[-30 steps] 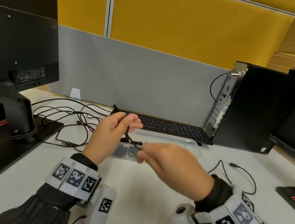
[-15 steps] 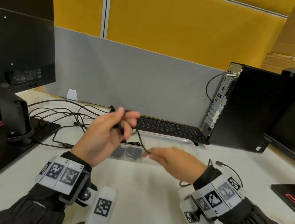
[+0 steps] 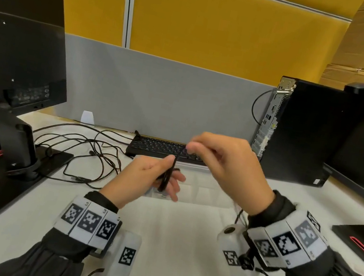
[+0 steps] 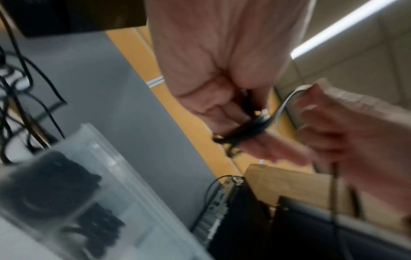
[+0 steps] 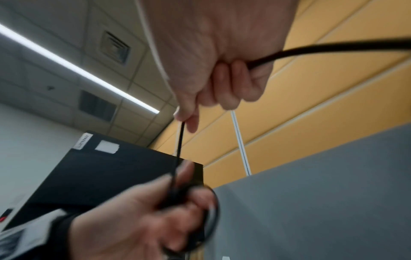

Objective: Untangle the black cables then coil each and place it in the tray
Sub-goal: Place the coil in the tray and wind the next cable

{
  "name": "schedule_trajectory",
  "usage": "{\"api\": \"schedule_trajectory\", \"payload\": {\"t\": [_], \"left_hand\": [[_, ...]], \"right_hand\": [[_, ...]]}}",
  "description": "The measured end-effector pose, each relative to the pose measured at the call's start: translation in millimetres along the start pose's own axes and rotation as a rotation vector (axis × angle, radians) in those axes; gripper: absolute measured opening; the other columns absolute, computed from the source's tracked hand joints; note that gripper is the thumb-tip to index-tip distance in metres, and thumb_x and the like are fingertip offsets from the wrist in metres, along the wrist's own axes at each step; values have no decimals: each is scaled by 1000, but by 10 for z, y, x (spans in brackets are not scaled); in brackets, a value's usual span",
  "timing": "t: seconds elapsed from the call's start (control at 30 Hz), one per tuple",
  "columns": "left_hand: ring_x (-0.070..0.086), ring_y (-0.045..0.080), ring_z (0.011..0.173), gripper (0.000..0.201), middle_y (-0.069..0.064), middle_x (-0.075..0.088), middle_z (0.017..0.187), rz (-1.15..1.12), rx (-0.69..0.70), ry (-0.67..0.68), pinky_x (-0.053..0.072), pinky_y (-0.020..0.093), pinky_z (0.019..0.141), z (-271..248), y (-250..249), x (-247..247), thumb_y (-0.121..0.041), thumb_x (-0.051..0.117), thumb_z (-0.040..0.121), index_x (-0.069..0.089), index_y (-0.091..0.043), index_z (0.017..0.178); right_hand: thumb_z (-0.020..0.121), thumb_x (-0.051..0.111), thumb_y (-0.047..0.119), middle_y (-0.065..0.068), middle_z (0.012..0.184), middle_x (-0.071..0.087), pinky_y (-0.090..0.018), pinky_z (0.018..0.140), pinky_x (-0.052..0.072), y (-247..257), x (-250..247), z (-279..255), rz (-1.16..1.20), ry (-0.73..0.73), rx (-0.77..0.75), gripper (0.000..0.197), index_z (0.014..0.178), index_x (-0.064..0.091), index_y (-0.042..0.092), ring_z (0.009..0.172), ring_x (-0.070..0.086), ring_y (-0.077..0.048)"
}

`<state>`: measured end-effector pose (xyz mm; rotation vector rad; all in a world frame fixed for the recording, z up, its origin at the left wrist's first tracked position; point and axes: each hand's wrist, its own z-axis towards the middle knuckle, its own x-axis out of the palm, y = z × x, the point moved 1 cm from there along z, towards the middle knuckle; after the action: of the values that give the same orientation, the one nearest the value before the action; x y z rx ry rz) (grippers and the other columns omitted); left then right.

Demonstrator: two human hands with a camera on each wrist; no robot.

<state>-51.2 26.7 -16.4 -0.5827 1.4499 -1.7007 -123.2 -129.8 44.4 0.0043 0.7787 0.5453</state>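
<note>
Left hand: [image 3: 144,177] fingers curled round small loops of a thin, round black cable [image 3: 166,179], coil upright above the tray.
Right hand: [image 3: 224,167] thumb and forefinger pinching the same cable just above the coil; loose end trailing out past the curled fingers in the right wrist view.
Cable: smooth, glossy; short taut run between the two hands; loop count lost to blur.
Tray: [image 3: 205,193] clear plastic, rectangular, ribbed wall, on the table directly below the hands; largely hidden behind them.
Tray contents: dark coiled bundles [image 4: 55,184] behind the frosted wall; blurred, number unclear.
Loose cables: [image 3: 90,153] thin black tangle on the white table left of the tray.
Keyboard: [image 3: 157,148] flat, black, just behind the tray, partly covered by the right hand.
</note>
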Motion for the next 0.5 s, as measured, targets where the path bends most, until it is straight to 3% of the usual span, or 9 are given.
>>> {"api": "schedule_trajectory", "payload": {"t": [0.07,0.13,0.2,0.27,0.33,0.4,0.5], "left_hand": [[60,20,54,65,5,64,56,-158,-49,155,50,22,66,-65,-84,48,-47,31,87,66,8,84],[51,15,43,54,6,57,51,-350,-15,209,47,21,56,-107,-126,46,-40,36,91,70,1,76],[47,11,40,45,4,55,50,-487,38,138,44,19,51,-114,-150,32,-31,41,89,74,-5,71],[49,9,42,45,4,58,54,-616,86,21,47,18,52,-85,-162,17,-29,39,85,75,-5,74],[58,7,52,43,3,65,64,-693,140,-85,49,16,56,-50,-168,-8,-28,39,88,74,-3,86],[67,8,72,37,3,72,77,-689,177,-174,50,15,64,-12,-137,-43,-24,36,96,65,-2,101],[69,12,94,32,6,74,92,-662,197,-246,52,16,77,26,-76,-103,-20,32,100,56,-1,111]], "right_hand": [[89,45,52,16,75,66,-40,64,51,-151,54,55,27,-20,102,29,88,66,33,68,58,-3],[91,44,53,14,86,69,-39,75,52,-298,136,71,6,122,204,29,93,67,35,80,62,-5],[95,42,45,11,96,69,-35,84,48,-358,260,23,4,359,251,29,102,67,31,92,63,-12],[99,39,35,9,90,63,-31,82,43,-305,375,-77,32,579,252,27,107,62,25,91,59,-17],[101,34,34,14,82,56,-34,81,43,-175,441,-189,44,752,216,26,112,55,23,86,55,-18],[101,32,38,8,80,56,-36,80,44,-30,450,-282,13,874,176,29,115,52,22,83,54,-19],[101,34,38,13,68,46,-32,71,39,146,392,-325,-53,877,96,30,110,56,20,73,46,-14]]}}
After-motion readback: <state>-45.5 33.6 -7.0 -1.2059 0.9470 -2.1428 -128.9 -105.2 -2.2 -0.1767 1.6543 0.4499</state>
